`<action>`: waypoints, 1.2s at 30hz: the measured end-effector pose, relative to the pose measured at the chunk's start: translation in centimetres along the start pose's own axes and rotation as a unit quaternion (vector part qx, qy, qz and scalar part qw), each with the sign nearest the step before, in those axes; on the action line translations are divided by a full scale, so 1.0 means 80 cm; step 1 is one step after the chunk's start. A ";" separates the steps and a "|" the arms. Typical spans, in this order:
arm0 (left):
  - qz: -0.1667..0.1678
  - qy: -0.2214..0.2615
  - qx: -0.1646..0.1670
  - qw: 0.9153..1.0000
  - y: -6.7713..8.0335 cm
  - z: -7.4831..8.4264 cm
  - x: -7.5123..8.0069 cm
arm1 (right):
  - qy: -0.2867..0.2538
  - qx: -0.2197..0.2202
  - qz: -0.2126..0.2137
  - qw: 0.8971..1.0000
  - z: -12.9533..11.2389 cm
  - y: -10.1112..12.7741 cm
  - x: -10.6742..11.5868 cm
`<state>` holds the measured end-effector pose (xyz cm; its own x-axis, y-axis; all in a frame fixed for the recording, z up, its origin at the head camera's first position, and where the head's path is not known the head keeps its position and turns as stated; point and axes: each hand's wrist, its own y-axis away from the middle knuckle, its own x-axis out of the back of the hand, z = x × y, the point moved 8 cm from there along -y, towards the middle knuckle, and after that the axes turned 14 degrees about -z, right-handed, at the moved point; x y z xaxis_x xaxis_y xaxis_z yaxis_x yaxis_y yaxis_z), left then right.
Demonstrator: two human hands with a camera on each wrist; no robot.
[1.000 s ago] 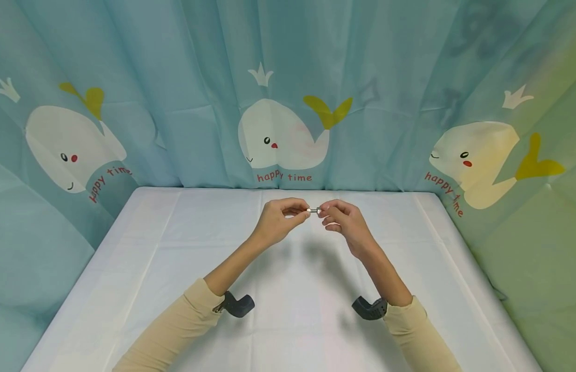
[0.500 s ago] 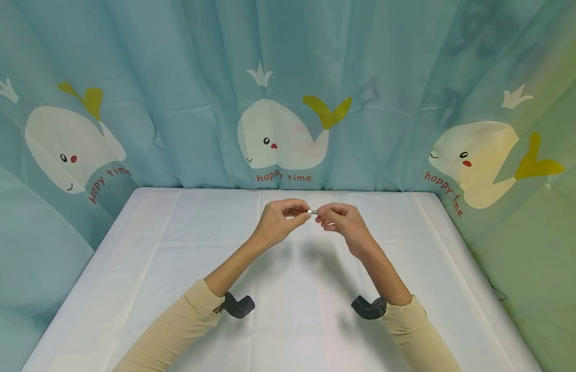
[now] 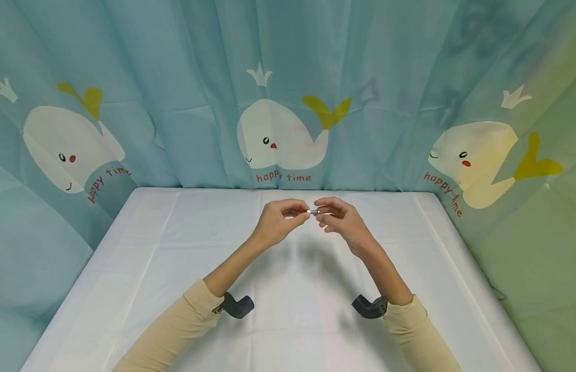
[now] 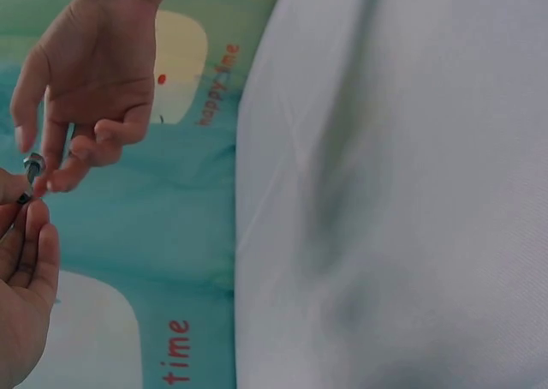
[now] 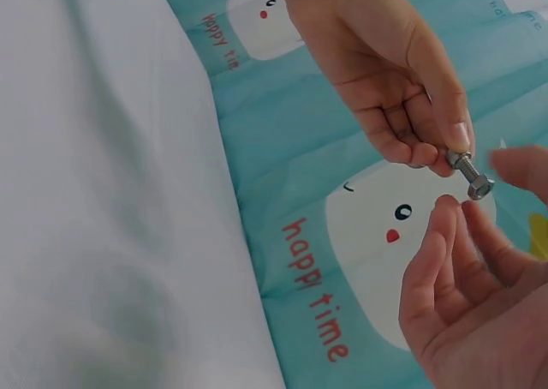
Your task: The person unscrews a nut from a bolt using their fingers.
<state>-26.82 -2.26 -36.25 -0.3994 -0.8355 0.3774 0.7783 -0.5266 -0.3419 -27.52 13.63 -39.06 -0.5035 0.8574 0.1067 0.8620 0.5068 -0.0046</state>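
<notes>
A small silver metal bolt (image 3: 313,212) is held level above the far part of the table. My left hand (image 3: 277,222) pinches one end of it between thumb and fingertips. In the right wrist view the bolt's shank (image 5: 464,165) projects from that pinch, with a hexagonal nut (image 5: 479,186) at its free end. My right hand (image 3: 346,222) is beside the nut, its thumb and fingers parted around that end. Gaps show between the nut and the right fingers (image 5: 445,226) in the right wrist view. The left fingertips hide the bolt's other end.
A white cloth covers the table (image 3: 213,268) under both hands. Behind it and at its sides hangs a blue-green curtain (image 3: 190,129) printed with whales. Black wrist mounts (image 3: 239,306) stick out from both forearms.
Half a second ago my right fingers were closed over the bolt's free end; now they are spread apart and the nut shows. My left hand keeps its pinch in the same place.
</notes>
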 end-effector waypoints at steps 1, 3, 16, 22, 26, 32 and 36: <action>0.000 0.001 -0.001 1.000 0.000 0.000 0.000 | 0.000 -0.010 0.002 1.000 0.001 0.000 0.000; -0.001 0.001 -0.004 1.000 0.000 0.000 0.000 | -0.001 -0.027 0.006 1.000 0.003 -0.001 0.000; -0.004 -0.002 0.009 1.000 0.000 -0.004 -0.002 | -0.016 -0.011 0.010 1.000 0.002 0.000 0.002; -0.004 -0.006 0.006 1.000 -0.001 -0.004 -0.002 | -0.008 0.014 -0.002 1.000 -0.004 0.001 -0.001; -0.005 -0.007 0.009 1.000 0.000 -0.003 -0.001 | -0.001 0.020 -0.004 1.000 -0.006 0.001 -0.002; -0.007 -0.003 -0.005 1.000 0.000 0.001 0.000 | -0.006 -0.008 0.000 1.000 -0.001 0.001 0.000; -0.007 -0.005 -0.012 1.000 -0.001 0.002 -0.001 | -0.011 -0.039 0.017 0.999 0.005 0.001 0.003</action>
<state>-26.80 -2.16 -36.12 -0.4062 -0.8262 0.3903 0.7607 -0.5424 -0.3566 -27.63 13.90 -39.44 -0.4741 0.8763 0.0855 0.8802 0.4694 0.0699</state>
